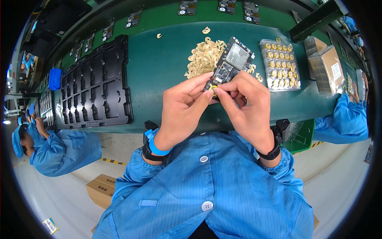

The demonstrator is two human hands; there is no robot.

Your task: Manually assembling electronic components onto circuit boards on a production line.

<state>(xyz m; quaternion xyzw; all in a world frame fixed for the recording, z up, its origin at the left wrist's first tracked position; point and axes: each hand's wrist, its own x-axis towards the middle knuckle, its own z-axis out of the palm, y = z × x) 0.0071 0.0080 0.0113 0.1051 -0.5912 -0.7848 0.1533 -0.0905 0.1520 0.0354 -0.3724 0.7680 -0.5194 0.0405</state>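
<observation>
Over the green bench, my left hand point(181, 104) holds a dark circuit board point(238, 55) by its near end, thumb on top. The board is tilted, with a silver shield and a white-grey label area facing up. At its near corner sits a small round coin cell with a yellow rim point(215, 90), partly covered by my thumbs. My right hand point(250, 105) is closed, thumb and forefinger pinched on that cell's edge. Just behind the board lies a heap of cream-coloured curved pieces point(202, 56). To the right, a clear blister tray point(297, 86) holds rows of similar yellow-rimmed cells.
A black moulded tray point(126, 85) lies at left, a blue bin point(55, 79) beyond it. Cartons in plastic point(327, 69) stand at right below a dark post point(316, 20). More boards point(187, 7) line the far green strip. Co-workers in blue point(65, 153) sit both sides.
</observation>
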